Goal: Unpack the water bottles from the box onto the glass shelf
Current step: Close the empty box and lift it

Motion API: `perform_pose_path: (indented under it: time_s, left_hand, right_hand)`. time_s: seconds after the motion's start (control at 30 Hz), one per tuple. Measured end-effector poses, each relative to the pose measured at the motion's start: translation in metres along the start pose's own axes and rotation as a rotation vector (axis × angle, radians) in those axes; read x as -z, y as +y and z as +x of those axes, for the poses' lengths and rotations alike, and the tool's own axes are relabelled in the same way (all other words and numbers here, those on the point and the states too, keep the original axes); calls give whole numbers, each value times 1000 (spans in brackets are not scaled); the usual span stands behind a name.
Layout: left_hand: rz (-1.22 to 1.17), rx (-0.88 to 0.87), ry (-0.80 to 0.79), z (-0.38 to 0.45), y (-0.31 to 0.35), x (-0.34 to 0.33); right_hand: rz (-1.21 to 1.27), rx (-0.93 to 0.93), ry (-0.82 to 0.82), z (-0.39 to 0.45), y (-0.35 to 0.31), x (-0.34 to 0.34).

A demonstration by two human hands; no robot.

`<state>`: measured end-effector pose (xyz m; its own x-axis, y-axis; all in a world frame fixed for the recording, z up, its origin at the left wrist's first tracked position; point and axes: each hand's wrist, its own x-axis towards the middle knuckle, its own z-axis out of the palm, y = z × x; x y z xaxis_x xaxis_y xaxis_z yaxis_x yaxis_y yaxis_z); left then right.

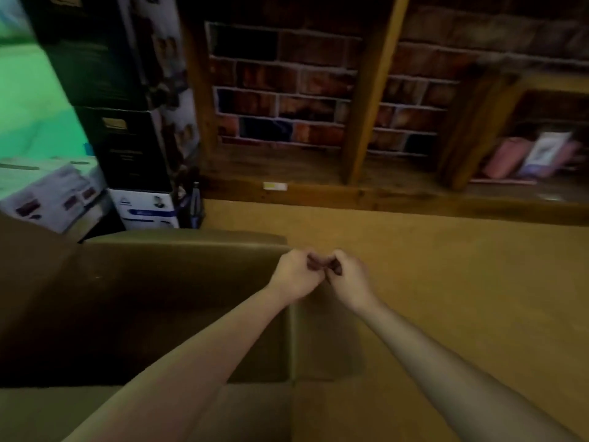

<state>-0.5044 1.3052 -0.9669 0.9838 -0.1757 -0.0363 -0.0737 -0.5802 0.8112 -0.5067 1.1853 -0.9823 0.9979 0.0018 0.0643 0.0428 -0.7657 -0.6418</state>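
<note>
Head view, blurred: 1 open cardboard box [143, 298] fills the lower frame. At center, 2 hands, left hand [294, 274] and right hand [349, 279], touch with fingers curled; what they hold, I cannot tell. Beyond, upper frame, 1 wooden shelf unit [366, 90].

A dim wooden shelf unit [357, 122] backed by brick-patterned wall [287, 74], beside stacked printed cartons [127, 148].

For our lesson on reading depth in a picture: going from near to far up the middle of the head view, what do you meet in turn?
Forearms → open cardboard box → left hand and right hand, fingers curled together above the box's far corner → tan surface → wooden shelf ledge → brick-pattern backing.
</note>
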Motion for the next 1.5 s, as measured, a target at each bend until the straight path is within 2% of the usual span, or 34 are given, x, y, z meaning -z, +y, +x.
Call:
perform_pose_path:
  time_s: [0.17, 0.27, 0.37, 0.5, 0.57, 0.7, 0.83, 0.9, 0.97, 1.07, 1.13, 1.2, 1.27, 1.5]
  left_hand:
    - [69, 3, -81, 9, 7, -45]
    - [120, 0, -133, 2, 3, -56]
    - [104, -26, -66, 3, 1, -52]
    - [95, -59, 11, 5, 5, -37]
    - [41, -47, 63, 9, 11, -23]
    - [-50, -29, 159, 16, 23, 19]
    - [-105, 85, 302, 19, 13, 69]
    - [11, 167, 311, 19, -11, 91]
    - [172, 290, 259, 14, -41, 103]
    - [356, 453, 79, -1, -78, 94]
    - [456, 447, -43, -7, -93, 84]
    - [501, 398, -96, -10, -100, 78]
    - [493, 357, -80, -9, -103, 77]
    - [240, 226, 140, -8, -93, 129]
  right_hand:
    - [-8, -112, 1, -30, 36, 4]
    - [-51, -168, -74, -41, 45, 1]
    - [11, -216, -154, -43, 43, -1]
    - [22, -211, -79, -34, 21, 13]
    - [73, -175, -20, -29, 3, 30]
    - [210, 32, 62, -25, -39, 47]
    - [426, 161, -139, -29, -74, 13]
    - [309, 264, -249, -29, -82, -11]
    - [66, 369, -357, -30, -84, -34]
    - [-300, 448, -517, -39, -75, -63]
    - [-452, 448, -562, -44, -69, -71]
    - [-506, 440, -568, -45, -70, -72]
    - [-506, 435, -557, -41, -74, -72]
    - [-342, 498, -451, -24, -124, -85]
